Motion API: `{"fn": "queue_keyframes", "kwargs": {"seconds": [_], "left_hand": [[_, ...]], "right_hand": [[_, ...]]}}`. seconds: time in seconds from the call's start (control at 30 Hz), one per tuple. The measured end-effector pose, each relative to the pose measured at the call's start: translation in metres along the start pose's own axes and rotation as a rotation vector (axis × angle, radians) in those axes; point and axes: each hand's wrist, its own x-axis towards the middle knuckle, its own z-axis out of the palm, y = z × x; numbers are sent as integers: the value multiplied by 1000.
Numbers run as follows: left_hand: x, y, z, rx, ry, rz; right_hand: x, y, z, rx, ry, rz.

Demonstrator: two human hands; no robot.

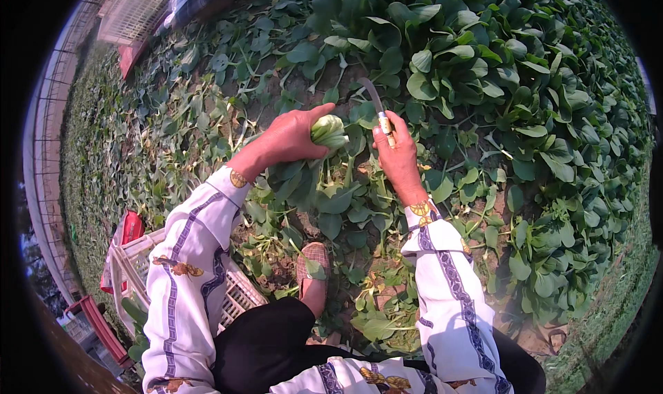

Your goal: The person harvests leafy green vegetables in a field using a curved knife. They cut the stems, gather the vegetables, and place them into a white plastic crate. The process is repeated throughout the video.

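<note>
My left hand (293, 135) is closed around a head of bok choy (330, 133). Its pale cut base points to the right and its green leaves hang below my palm. In my right hand (398, 160) is a sickle (373, 94), gripped by its light-coloured handle. The thin curved blade points up and away, a short gap to the right of the bok choy. Trimmed leaves (338, 200) cover the soil under both hands.
Standing bok choy plants (442, 52) grow thickly ahead and along the right. A pale plastic crate (238, 290) sits beside my left arm, near a red bag (131, 227). Another crate (135, 14) stands far left, near a partly visible person. My shoe (315, 261) is below my hands.
</note>
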Motion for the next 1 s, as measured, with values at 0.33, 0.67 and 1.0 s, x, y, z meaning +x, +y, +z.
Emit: {"fn": "queue_keyframes", "kwargs": {"seconds": [0.33,0.67,1.0], "left_hand": [[230,18,-17,858,-11,-13],[216,-77,-6,591,150,-185],[215,-113,-14,483,168,-219]], "right_hand": [[160,102,-27,221,185,176],[138,83,13,176,72,51],[197,94,48,0,64,-101]]}}
